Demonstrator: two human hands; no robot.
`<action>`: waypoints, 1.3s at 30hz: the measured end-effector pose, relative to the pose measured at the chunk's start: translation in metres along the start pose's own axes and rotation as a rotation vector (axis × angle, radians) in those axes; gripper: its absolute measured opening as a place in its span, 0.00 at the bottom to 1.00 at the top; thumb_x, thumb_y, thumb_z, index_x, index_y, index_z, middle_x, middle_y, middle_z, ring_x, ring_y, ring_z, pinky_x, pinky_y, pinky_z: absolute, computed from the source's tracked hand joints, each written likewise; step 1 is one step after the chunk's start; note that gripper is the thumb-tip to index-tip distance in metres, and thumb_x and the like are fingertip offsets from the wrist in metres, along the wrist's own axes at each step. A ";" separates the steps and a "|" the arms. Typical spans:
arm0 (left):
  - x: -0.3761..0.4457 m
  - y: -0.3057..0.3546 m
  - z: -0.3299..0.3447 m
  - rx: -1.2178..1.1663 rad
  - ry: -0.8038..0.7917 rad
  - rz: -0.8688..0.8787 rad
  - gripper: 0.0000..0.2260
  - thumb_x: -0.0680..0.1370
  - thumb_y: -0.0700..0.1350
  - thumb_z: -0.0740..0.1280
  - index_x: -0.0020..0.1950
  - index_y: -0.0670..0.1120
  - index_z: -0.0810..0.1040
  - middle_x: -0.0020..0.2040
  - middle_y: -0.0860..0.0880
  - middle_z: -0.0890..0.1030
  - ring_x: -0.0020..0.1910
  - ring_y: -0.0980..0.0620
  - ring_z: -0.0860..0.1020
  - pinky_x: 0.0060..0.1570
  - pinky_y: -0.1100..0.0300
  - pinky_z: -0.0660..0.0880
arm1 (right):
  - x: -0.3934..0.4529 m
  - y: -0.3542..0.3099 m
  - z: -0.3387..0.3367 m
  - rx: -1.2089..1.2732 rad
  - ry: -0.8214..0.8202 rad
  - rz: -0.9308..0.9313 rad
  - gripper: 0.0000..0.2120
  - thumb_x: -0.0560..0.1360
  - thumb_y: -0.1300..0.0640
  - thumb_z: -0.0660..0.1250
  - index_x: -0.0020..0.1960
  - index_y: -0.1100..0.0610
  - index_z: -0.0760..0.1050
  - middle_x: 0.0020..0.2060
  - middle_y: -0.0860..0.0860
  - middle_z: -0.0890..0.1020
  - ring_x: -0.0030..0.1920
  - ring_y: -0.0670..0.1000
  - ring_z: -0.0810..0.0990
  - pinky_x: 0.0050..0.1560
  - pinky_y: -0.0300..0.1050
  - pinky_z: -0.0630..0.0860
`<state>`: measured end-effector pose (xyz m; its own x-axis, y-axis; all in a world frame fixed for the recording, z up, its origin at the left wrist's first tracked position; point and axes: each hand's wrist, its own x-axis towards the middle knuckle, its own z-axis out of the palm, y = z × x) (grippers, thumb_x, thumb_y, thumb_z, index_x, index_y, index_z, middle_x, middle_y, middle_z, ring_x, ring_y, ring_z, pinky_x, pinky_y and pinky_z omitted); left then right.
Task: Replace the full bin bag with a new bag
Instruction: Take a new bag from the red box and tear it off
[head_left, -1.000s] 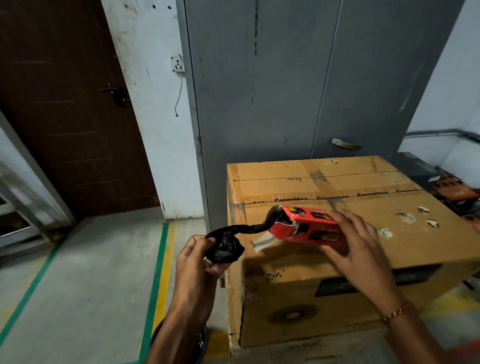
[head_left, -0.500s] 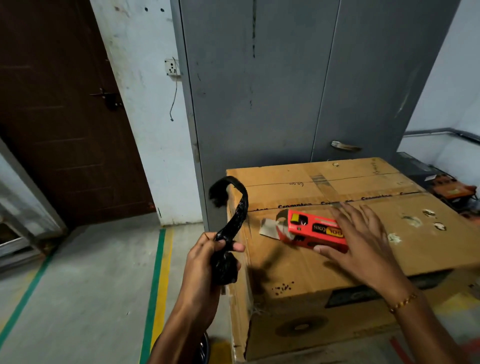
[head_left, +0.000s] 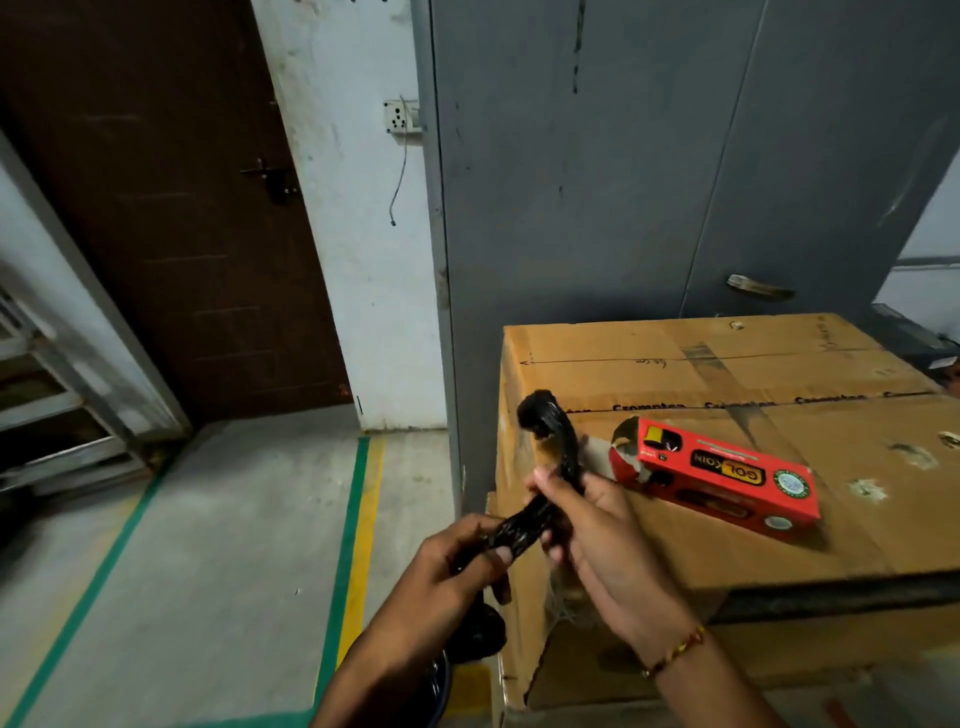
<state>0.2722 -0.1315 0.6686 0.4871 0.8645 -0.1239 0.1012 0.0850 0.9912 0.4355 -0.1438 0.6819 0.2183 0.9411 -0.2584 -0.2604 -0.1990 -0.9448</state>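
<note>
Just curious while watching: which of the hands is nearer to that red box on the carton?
Right. The right hand sits just beside the red box's torn end, pinching the rolled black bag. The left hand grips the bag's lower end, farther from the box.

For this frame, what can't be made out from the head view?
- Bin: only a dark rim shows, behind the left hand and forearm.
- Full bin bag: not in view.
- Rolled black bag: lower end hidden in the left hand; right hand covers its middle.
- Red box: small print unreadable.
</note>
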 end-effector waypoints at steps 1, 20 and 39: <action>-0.006 -0.005 -0.006 -0.002 0.018 -0.022 0.08 0.81 0.40 0.63 0.56 0.46 0.80 0.35 0.47 0.78 0.33 0.49 0.74 0.30 0.67 0.71 | 0.006 0.000 -0.001 0.037 0.015 0.008 0.10 0.76 0.52 0.67 0.49 0.58 0.81 0.39 0.51 0.81 0.30 0.45 0.74 0.31 0.40 0.66; -0.072 -0.058 -0.112 0.085 0.178 -0.358 0.13 0.81 0.40 0.61 0.38 0.44 0.79 0.37 0.37 0.84 0.36 0.47 0.81 0.39 0.59 0.75 | 0.042 -0.011 -0.008 0.195 0.322 -0.119 0.12 0.81 0.49 0.60 0.49 0.52 0.80 0.48 0.52 0.82 0.43 0.50 0.77 0.38 0.43 0.69; -0.011 0.011 -0.035 -0.418 0.104 0.061 0.22 0.76 0.38 0.67 0.69 0.51 0.73 0.61 0.44 0.81 0.52 0.37 0.82 0.50 0.46 0.79 | 0.016 -0.004 -0.002 -0.396 -0.226 -0.276 0.20 0.79 0.42 0.59 0.42 0.56 0.80 0.25 0.53 0.66 0.28 0.52 0.66 0.34 0.46 0.64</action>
<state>0.2379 -0.1224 0.6823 0.3896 0.9174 -0.0807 -0.2954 0.2075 0.9326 0.4416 -0.1285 0.6813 0.0089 0.9998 0.0189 0.1623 0.0172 -0.9866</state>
